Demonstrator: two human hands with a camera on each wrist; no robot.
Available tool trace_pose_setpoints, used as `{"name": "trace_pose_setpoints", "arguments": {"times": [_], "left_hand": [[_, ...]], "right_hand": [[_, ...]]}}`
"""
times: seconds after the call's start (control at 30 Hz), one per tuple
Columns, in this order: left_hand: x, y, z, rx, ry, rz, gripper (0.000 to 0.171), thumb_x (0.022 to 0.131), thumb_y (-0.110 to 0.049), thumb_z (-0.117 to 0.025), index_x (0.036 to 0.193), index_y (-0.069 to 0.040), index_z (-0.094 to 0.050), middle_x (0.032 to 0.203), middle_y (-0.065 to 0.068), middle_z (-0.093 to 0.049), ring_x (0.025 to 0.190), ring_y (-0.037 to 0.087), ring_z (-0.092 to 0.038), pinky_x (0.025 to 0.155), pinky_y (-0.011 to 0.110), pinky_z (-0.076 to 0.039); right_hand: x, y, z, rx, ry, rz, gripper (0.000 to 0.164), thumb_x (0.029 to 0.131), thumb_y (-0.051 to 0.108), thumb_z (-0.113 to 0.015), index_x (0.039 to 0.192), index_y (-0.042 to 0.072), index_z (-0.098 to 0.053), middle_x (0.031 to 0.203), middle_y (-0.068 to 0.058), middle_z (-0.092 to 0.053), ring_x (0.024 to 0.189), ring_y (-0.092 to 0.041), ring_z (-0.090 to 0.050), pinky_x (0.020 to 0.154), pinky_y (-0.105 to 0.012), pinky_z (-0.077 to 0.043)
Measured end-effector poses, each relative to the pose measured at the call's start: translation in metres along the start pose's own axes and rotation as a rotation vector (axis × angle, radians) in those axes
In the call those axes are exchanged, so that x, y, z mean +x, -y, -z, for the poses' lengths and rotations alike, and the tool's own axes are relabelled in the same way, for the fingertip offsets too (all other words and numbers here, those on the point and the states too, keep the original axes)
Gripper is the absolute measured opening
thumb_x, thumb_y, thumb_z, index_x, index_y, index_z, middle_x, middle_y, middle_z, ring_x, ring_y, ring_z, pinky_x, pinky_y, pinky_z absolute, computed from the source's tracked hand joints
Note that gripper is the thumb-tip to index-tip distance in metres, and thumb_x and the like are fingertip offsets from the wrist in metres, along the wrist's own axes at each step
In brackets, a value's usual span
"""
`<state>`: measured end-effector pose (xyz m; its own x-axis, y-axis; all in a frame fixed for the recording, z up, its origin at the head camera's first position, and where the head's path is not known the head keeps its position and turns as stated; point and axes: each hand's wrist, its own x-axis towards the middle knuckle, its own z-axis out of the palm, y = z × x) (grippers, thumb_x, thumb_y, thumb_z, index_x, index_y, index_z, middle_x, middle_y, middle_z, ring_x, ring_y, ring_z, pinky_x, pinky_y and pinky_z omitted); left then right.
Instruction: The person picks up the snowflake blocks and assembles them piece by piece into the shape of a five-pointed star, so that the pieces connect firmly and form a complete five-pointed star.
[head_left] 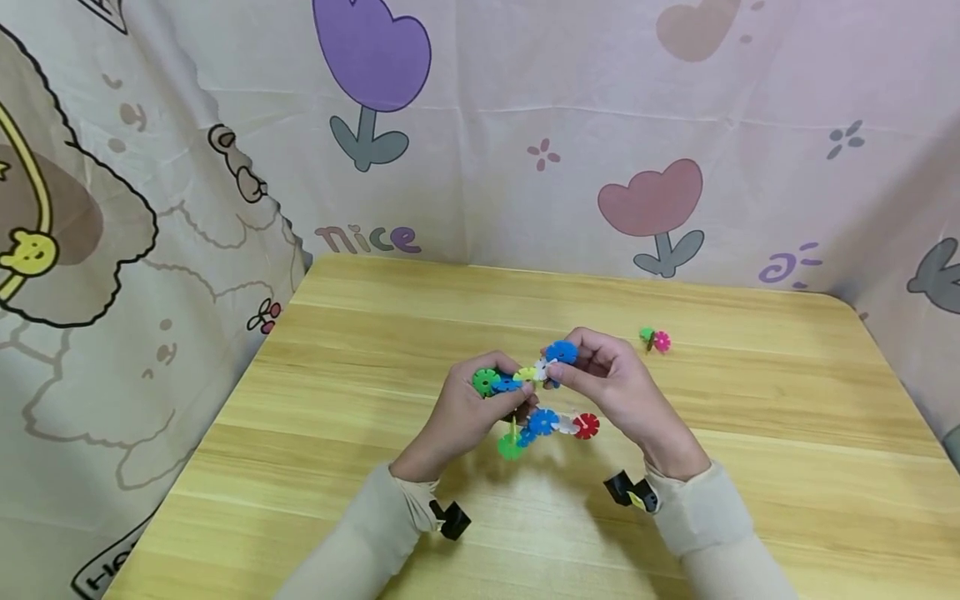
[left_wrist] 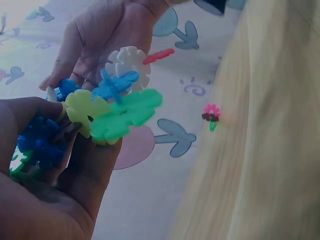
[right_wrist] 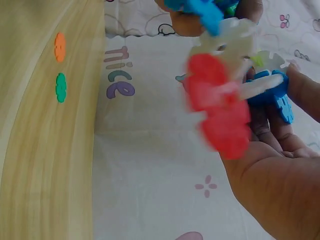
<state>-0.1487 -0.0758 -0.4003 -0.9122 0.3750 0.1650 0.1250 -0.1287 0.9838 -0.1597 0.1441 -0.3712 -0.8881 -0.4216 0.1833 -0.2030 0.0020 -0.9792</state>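
Both hands hold a chain of interlocking flower-shaped plastic discs above the table. My left hand [head_left: 461, 421] grips it between thumb and fingers, near a blue disc [head_left: 507, 383] and a yellow disc [head_left: 525, 374]; a green disc [head_left: 486, 382] shows beside them. At the upper right end, my right hand [head_left: 630, 392] pinches a white disc [right_wrist: 262, 86] joined to blue discs [head_left: 562, 352]. Below the hands hangs a branch with a light green disc [left_wrist: 127, 116], blue discs [head_left: 543, 422], white discs [left_wrist: 129, 65] and a red disc [head_left: 587, 426]. Fingers partly hide the middle joints.
Farther back on the wooden table [head_left: 360, 333] lies a small joined piece with a pink disc [head_left: 662, 341], a brown one and a green one. In the right wrist view, an orange disc [right_wrist: 60, 47] and a green disc [right_wrist: 61, 87] are on the tabletop. A patterned cloth [head_left: 495, 192] hangs behind.
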Motion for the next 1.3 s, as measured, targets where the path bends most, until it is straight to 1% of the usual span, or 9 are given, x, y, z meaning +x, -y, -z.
{"name": "trace_pose_setpoints", "arguments": {"times": [0.17,0.33,0.53,0.63,0.77,0.87,1.0,1.13,1.3], "left_hand": [[0.001,0.002,-0.001,-0.152,0.013,0.078,0.005,0.100,0.001,-0.066,0.103,0.003,-0.063,0.090,0.013,-0.075,0.079,0.020,-0.075,0.075,0.046,-0.064],[0.001,0.000,0.000,-0.184,-0.025,0.112,0.006,0.100,-0.003,-0.066,0.105,-0.002,-0.062,0.090,0.011,-0.075,0.079,0.020,-0.075,0.077,0.043,-0.064],[0.002,-0.004,0.004,-0.178,-0.097,0.129,0.019,0.104,-0.020,-0.066,0.109,-0.003,-0.063,0.098,0.013,-0.075,0.087,0.023,-0.075,0.084,0.045,-0.062],[0.002,-0.006,0.006,-0.188,-0.105,0.113,0.028,0.107,-0.033,-0.059,0.110,-0.005,-0.062,0.101,0.013,-0.075,0.095,0.024,-0.075,0.089,0.047,-0.061],[0.002,-0.007,0.010,-0.219,-0.066,0.089,0.031,0.109,-0.034,-0.055,0.112,-0.004,-0.062,0.102,0.011,-0.075,0.098,0.025,-0.073,0.094,0.046,-0.059],[0.002,-0.006,0.014,-0.257,-0.014,0.092,0.028,0.110,-0.025,-0.054,0.123,-0.001,-0.059,0.102,0.008,-0.076,0.097,0.023,-0.073,0.095,0.042,-0.058],[0.003,-0.004,0.018,-0.316,0.075,0.108,0.036,0.106,-0.012,-0.052,0.138,0.004,-0.047,0.102,0.006,-0.076,0.097,0.021,-0.073,0.094,0.039,-0.059],[0.004,-0.003,0.018,-0.254,0.111,0.112,0.041,0.105,-0.014,-0.058,0.138,0.007,-0.047,0.098,0.006,-0.074,0.094,0.020,-0.073,0.092,0.039,-0.060],[0.004,-0.002,0.015,-0.117,0.037,0.127,0.038,0.104,-0.025,-0.067,0.127,0.004,-0.058,0.092,0.010,-0.070,0.085,0.021,-0.072,0.086,0.042,-0.062]], "right_hand": [[0.001,0.000,0.001,-0.062,-0.012,0.036,0.018,0.106,0.008,-0.060,0.118,-0.003,-0.065,0.100,-0.015,-0.069,0.090,-0.027,-0.069,0.089,-0.034,-0.060],[0.000,0.001,0.009,-0.111,-0.024,0.069,0.029,0.112,0.012,-0.047,0.129,-0.007,-0.059,0.104,-0.022,-0.068,0.093,-0.030,-0.070,0.088,-0.036,-0.061],[-0.005,0.001,0.020,-0.188,0.135,0.011,0.020,0.103,0.000,-0.061,0.122,-0.006,-0.062,0.105,-0.019,-0.069,0.087,-0.029,-0.072,0.075,-0.037,-0.063],[-0.003,-0.001,0.020,-0.189,0.147,-0.027,0.017,0.101,0.001,-0.065,0.117,-0.002,-0.065,0.100,-0.017,-0.069,0.078,-0.029,-0.071,0.068,-0.038,-0.063],[-0.001,-0.002,0.018,-0.158,0.089,-0.007,0.013,0.100,0.000,-0.067,0.112,-0.003,-0.065,0.097,-0.018,-0.069,0.072,-0.027,-0.070,0.064,-0.039,-0.062],[-0.002,-0.001,0.018,-0.156,0.038,0.013,0.014,0.098,0.001,-0.069,0.111,-0.003,-0.065,0.097,-0.018,-0.069,0.071,-0.025,-0.069,0.063,-0.037,-0.062],[-0.003,0.000,0.018,-0.177,0.000,0.012,0.014,0.097,0.003,-0.072,0.110,0.001,-0.068,0.095,-0.016,-0.070,0.069,-0.025,-0.065,0.061,-0.034,-0.060],[-0.003,0.000,0.015,-0.209,-0.002,-0.012,0.014,0.096,0.006,-0.074,0.109,0.004,-0.070,0.090,-0.012,-0.069,0.067,-0.022,-0.062,0.061,-0.033,-0.059],[-0.001,-0.001,0.009,-0.234,0.034,-0.027,0.015,0.096,0.009,-0.075,0.110,0.007,-0.070,0.088,-0.009,-0.068,0.070,-0.022,-0.065,0.063,-0.032,-0.060]]}}
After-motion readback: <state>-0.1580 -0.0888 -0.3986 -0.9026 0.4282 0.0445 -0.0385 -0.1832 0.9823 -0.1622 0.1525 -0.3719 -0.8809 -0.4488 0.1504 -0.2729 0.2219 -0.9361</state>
